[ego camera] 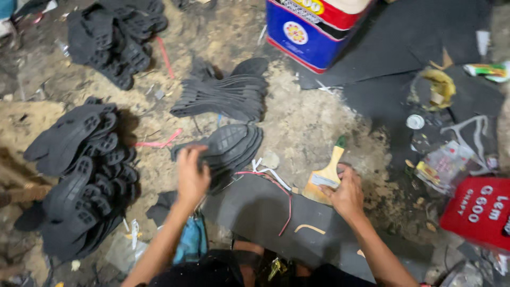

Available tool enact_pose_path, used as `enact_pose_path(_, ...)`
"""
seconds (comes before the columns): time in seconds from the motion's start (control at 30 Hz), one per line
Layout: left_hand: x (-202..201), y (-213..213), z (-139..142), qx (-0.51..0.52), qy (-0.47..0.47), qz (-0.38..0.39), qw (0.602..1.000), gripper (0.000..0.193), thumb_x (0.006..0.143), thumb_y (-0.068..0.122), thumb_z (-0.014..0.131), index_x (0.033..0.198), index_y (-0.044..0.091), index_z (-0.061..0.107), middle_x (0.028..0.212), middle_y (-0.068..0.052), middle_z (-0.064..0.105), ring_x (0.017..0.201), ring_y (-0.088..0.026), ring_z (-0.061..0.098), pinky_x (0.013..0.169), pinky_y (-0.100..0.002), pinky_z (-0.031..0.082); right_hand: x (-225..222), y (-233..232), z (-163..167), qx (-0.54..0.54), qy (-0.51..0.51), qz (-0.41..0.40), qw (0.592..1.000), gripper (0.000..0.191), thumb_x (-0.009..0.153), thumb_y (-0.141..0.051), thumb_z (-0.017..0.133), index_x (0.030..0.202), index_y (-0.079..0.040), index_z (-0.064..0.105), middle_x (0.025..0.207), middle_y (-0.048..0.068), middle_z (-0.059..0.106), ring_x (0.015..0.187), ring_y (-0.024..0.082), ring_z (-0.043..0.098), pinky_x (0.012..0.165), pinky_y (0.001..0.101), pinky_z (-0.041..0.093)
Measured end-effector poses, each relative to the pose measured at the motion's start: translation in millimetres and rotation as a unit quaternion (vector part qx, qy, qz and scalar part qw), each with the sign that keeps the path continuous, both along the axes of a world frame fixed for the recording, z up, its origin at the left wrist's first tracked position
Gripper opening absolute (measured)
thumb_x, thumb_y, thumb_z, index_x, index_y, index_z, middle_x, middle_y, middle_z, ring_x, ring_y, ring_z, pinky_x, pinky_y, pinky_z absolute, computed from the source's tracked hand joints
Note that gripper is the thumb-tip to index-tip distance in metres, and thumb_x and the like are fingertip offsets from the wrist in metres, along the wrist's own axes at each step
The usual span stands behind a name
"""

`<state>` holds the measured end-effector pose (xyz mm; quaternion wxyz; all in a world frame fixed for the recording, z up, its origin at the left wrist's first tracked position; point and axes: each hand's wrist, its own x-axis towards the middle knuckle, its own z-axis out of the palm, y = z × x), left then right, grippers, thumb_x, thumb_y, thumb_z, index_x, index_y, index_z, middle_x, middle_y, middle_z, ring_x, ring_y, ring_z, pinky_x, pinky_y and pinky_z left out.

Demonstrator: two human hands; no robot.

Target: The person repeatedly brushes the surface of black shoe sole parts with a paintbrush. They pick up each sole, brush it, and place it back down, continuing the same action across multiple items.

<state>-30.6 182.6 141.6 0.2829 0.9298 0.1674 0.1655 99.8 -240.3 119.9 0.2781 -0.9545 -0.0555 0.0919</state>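
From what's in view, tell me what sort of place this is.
Probably a small shoemaking workshop: piles of black rubber soles on a dirt floor, a glue brush under the right hand, the left hand on a sole stack.

Stack of black treaded shoe soles (231,144) lay tread-up on dirt; wooden-handled brush (325,178) lay flat just right, handle pointing away.
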Motion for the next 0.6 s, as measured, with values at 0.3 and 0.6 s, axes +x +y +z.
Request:
enact_pose_path(0.3,54,86,36,0.069,0.292,-0.085,0.95,0.051,0.072,0.035,0.087,0.114,0.012,0.071,0.096,-0.013,0.074,0.09,-0.031,0.07,0.079,-0.044,0.055,-4,3,0,0.112,0.101,0.044,0.988,0.059,0.067,-0.034,0.087,0.117,-0.007,0.069,0.097,0.013,0.075,0.086,0.026,0.073,0.077,0.0405,0.057)
enact_pose_path(0.6,107,-59,70,-0.419,0.122,-0.219,0.873,0.032,0.095,0.029,0.073,0.101,-0.001,0.074,0.087,0.0,0.072,0.08,-0.008,0.061,0.072,-0.028,0.051,-6,-22,19,-0.039,0.117,-0.005,0.992,0.044,0.09,-0.044,0.072,0.112,-0.006,0.078,0.086,0.019,0.077,0.076,0.03,0.076,0.072,0.0398,0.058)
